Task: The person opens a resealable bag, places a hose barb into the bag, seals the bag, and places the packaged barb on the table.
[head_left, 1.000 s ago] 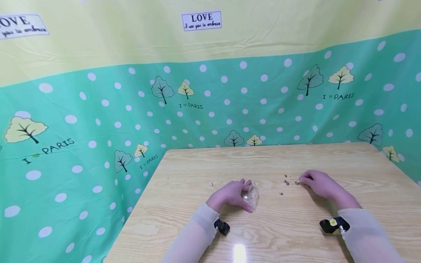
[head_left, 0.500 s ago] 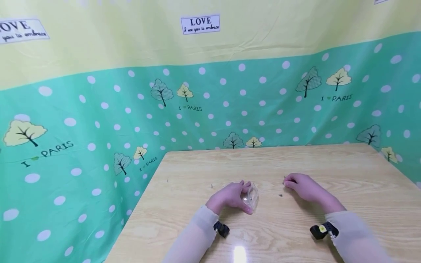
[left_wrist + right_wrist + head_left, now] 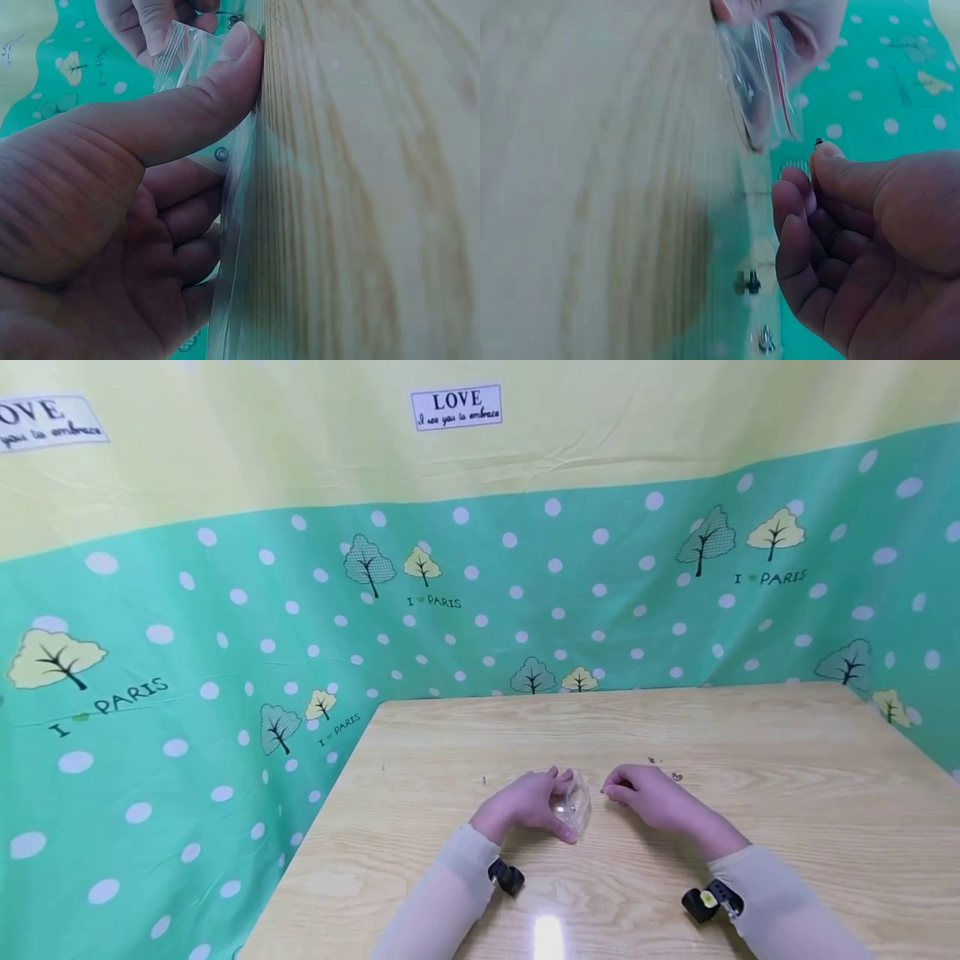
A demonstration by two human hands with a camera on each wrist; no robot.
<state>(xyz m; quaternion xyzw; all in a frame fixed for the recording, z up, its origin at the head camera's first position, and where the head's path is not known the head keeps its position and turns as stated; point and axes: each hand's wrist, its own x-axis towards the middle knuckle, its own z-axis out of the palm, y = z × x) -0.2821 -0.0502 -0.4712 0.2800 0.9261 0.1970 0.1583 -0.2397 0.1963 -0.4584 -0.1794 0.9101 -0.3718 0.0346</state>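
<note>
My left hand (image 3: 528, 802) grips a clear zip bag (image 3: 576, 806) on the table, thumb on the near side and fingers behind it. A small round metal bit (image 3: 221, 154) shows through the plastic in the left wrist view. My right hand (image 3: 648, 793) is just right of the bag's mouth, apart from it. Between its thumb and forefinger it pinches a tiny dark screw-like piece (image 3: 819, 141). A red strip (image 3: 780, 79) runs along the bag's mouth in the right wrist view. Small metal pieces (image 3: 677, 777) lie on the table beyond my right hand.
The wooden table (image 3: 450, 727) backs onto a green and yellow patterned curtain (image 3: 435, 643). One tiny piece (image 3: 483, 781) lies left of the bag, and a thin sliver (image 3: 383, 767) lies further left. Black wrist cameras (image 3: 506, 877) are strapped to both wrists.
My right hand has moved left from the loose pieces to beside the bag. Several pieces formerly visible there no longer show; the hand now covers part of that spot. My left hand stays put.
</note>
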